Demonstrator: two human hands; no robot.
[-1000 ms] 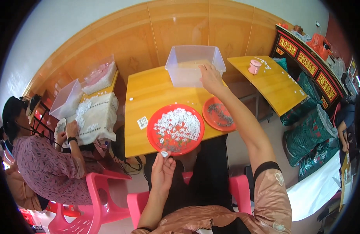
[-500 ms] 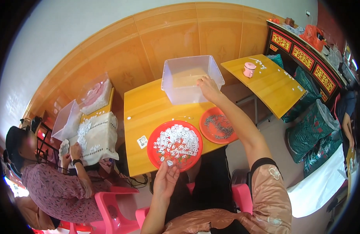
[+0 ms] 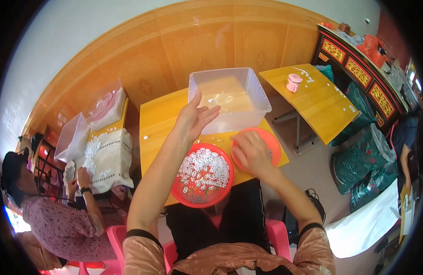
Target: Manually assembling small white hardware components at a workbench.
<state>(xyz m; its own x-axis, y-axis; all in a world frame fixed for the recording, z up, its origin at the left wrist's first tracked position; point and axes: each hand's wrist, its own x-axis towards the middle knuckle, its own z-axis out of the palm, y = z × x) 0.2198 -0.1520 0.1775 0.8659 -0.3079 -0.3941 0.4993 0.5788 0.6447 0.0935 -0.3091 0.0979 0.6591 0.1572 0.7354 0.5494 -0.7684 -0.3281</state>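
Observation:
My left hand [image 3: 196, 118] is open, fingers spread, over the near left edge of a clear plastic bin [image 3: 253, 121]. Inside the bin, a small white piece [image 3: 212, 100] shows just beyond my fingertips; whether it lies or is falling I cannot tell. My right hand [image 3: 253, 153] reaches over a red plate [image 3: 268, 134] of small grey metal pieces, mostly covering them. Its fingers are blurred. A second red plate [image 3: 203, 147], heaped with small white plastic pieces [image 3: 207, 168], sits at the table's front edge below my left forearm.
The yellow table [image 3: 161, 114] holds the bin and both plates. Right of it, another yellow table [image 3: 319, 107] carries a pink cup [image 3: 293, 82] and scattered white pieces. A co-worker [image 3: 60, 215] handles white pieces at the left. Green sacks [image 3: 363, 153] stand on the right.
My left hand has moved from the plate of white pieces to the bin and opened, no longer holding its white piece. My right hand has come back from the bin to the plate of metal pieces.

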